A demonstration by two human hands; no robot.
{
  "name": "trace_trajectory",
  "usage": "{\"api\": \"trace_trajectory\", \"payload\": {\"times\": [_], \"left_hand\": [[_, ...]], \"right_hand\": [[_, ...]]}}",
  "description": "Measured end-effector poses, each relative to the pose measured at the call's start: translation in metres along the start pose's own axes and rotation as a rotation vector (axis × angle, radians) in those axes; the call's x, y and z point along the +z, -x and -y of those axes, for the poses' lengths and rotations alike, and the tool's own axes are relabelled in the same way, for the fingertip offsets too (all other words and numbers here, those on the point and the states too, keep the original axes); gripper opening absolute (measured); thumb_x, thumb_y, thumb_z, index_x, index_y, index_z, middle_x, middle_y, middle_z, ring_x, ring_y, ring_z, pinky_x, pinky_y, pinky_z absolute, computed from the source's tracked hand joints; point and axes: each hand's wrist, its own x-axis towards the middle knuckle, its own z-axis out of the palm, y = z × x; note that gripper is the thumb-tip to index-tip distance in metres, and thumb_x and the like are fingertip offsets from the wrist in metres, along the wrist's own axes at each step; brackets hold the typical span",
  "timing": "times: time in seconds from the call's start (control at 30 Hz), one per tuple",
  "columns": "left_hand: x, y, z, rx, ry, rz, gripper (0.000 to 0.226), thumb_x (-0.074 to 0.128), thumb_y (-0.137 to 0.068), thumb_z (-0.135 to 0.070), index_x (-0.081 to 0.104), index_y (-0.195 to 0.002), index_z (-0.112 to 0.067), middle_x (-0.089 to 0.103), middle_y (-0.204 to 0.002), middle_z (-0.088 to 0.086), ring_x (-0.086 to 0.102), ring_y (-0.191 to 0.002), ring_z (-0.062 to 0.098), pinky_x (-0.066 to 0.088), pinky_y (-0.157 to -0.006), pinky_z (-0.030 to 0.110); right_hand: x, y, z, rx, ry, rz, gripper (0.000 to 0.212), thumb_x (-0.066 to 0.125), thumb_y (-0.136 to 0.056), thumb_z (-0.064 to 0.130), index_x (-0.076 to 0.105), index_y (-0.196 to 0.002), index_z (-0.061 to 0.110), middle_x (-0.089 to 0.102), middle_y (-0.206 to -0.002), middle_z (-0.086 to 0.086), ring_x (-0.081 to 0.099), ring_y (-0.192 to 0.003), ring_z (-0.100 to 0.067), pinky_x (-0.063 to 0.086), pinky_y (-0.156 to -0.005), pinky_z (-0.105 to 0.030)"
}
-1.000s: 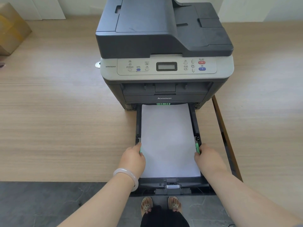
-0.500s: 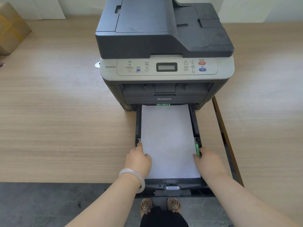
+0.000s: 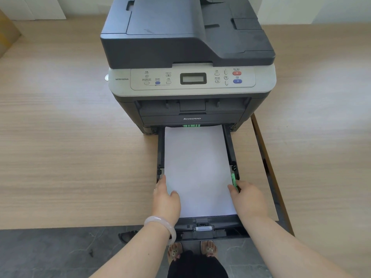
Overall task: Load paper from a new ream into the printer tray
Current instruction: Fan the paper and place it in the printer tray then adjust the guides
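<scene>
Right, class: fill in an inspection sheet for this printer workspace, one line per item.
Surface: light wooden desk, bare at left.
Job's things: printer; tray pulled out, white paper lying flat in it.
Clutter: small round metal object beside the printer.
Grippers: left hand on the paper's left edge; right hand at the green guide.
Cables: nothing seen.
Surroundings: dark tiled floor, cardboard box far left.

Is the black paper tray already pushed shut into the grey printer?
No, the black paper tray sticks out of the grey printer, its white paper stack exposed, both hands at its sides.
</scene>
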Motion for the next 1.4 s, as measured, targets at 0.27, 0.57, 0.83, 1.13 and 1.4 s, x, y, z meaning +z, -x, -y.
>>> {"api": "trace_trajectory", "payload": {"times": [0.27, 0.57, 0.83, 1.13, 1.4], "left_hand": [[-0.0028, -0.0051, 0.0063, -0.107, 0.088, 0.049, 0.058, 0.029, -0.091, 0.006, 0.031, -0.145, -0.015, 0.022, -0.156, -0.005, 0.025, -0.141, 0.016, 0.022, -0.111, 0.026], [-0.0014, -0.0053, 0.0060, -0.121, 0.116, 0.069, 0.056, 0.029, -0.092, 0.006, 0.030, -0.145, -0.013, 0.023, -0.154, -0.006, 0.042, -0.122, 0.003, 0.026, -0.085, -0.004], [-0.0027, -0.0051, 0.0048, -0.175, 0.231, 0.074, 0.057, 0.028, -0.093, 0.005, 0.028, -0.146, -0.017, 0.027, -0.149, -0.012, 0.052, -0.095, -0.003, 0.043, -0.060, 0.002], [-0.0035, -0.0049, 0.0031, -0.205, 0.256, 0.077, 0.057, 0.027, -0.093, 0.006, 0.029, -0.145, -0.016, 0.027, -0.152, -0.008, 0.043, -0.100, -0.001, 0.036, -0.062, -0.003], [-0.0037, -0.0043, 0.0027, -0.166, 0.185, 0.103, 0.058, 0.027, -0.092, 0.008, 0.027, -0.146, -0.013, 0.021, -0.154, -0.006, 0.038, -0.098, -0.004, 0.032, -0.056, -0.006]], "right_hand": [[0.0005, -0.0009, -0.0005, 0.006, 0.024, -0.009, 0.040, 0.049, -0.095, 0.035, 0.058, -0.126, 0.013, 0.064, -0.121, -0.008, 0.062, -0.100, -0.025, 0.052, -0.078, -0.033], [0.0001, -0.0018, 0.0008, 0.021, 0.005, 0.022, 0.043, 0.050, -0.094, 0.035, 0.055, -0.130, 0.013, 0.061, -0.128, -0.008, 0.059, -0.109, -0.027, 0.049, -0.085, -0.033], [-0.0046, -0.0047, 0.0017, 0.004, 0.054, 0.066, 0.041, 0.051, -0.094, 0.032, 0.055, -0.129, 0.012, 0.065, -0.121, -0.010, 0.062, -0.103, -0.027, 0.053, -0.083, -0.036], [-0.0055, -0.0081, 0.0044, -0.011, 0.090, 0.083, 0.036, 0.054, -0.092, 0.027, 0.054, -0.125, 0.011, 0.067, -0.109, -0.010, 0.064, -0.089, -0.024, 0.056, -0.073, -0.035], [-0.0074, -0.0066, -0.0018, -0.045, 0.053, 0.078, 0.036, 0.047, -0.096, 0.034, 0.059, -0.122, 0.012, 0.066, -0.112, -0.008, 0.060, -0.091, -0.022, 0.048, -0.075, -0.028]]}}
